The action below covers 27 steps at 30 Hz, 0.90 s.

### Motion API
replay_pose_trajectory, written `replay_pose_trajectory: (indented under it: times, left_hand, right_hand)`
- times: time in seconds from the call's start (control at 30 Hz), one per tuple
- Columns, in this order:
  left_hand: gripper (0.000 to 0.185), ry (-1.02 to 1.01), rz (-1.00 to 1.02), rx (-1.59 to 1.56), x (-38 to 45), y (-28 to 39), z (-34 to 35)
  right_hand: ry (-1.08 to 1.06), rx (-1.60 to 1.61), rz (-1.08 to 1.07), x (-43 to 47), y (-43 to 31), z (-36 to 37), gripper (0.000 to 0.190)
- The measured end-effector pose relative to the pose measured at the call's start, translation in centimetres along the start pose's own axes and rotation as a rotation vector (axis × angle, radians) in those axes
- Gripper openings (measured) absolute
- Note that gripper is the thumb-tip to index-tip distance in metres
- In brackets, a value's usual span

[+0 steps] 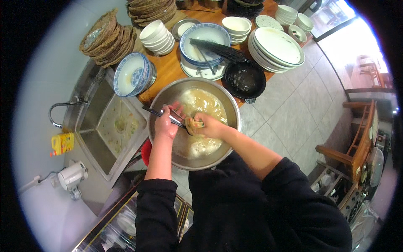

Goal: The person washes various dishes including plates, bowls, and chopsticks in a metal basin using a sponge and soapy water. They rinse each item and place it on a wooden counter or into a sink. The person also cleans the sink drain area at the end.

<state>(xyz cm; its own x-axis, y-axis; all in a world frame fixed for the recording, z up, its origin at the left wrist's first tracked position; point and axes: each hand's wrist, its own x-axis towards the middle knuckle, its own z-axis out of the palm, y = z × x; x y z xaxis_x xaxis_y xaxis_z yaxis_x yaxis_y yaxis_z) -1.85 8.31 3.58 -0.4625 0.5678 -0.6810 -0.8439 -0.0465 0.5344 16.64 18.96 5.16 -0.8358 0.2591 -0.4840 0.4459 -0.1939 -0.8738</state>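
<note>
A wide stainless steel basin (234, 138) of cloudy, sudsy water (204, 100) stands before me. Over it, my left hand (166, 126) grips a long utensil with a black end (151, 111) and a shiny metal stretch; its exact kind is unclear. My right hand (210, 125) squeezes a yellowish scrubbing pad or cloth (192, 123) around the utensil's lower end, which is mostly hidden. Both hands look wet.
On the wooden table behind are blue-and-white bowls (130, 75), white bowls (156, 36), large plates (277, 47), woven baskets (108, 41), and a black pan-like dish (245, 78). Left lies a steel sink (91, 135) with food scraps, a faucet (56, 110), and a yellow bottle (63, 142).
</note>
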Motion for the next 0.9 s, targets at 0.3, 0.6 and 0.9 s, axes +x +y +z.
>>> replay_pose_trajectory:
  times: [0.3,0.6,0.9]
  left_hand:
    - [0.018,-0.139,-0.091,0.08,-0.2,-1.1,-0.1]
    - [0.04,0.142,0.028,0.127,-1.2,-2.8,0.8]
    - [0.041,0.205,0.18,0.285,2.4,-5.7,-3.1]
  right_hand:
    - [0.13,-0.288,-0.427,0.6,3.0,0.8,0.023]
    - [-0.224,-0.938,-0.278,-0.5,-0.9,-0.9,0.024]
    - [0.314,-1.095,0.037,-1.4,0.0,0.5,0.069]
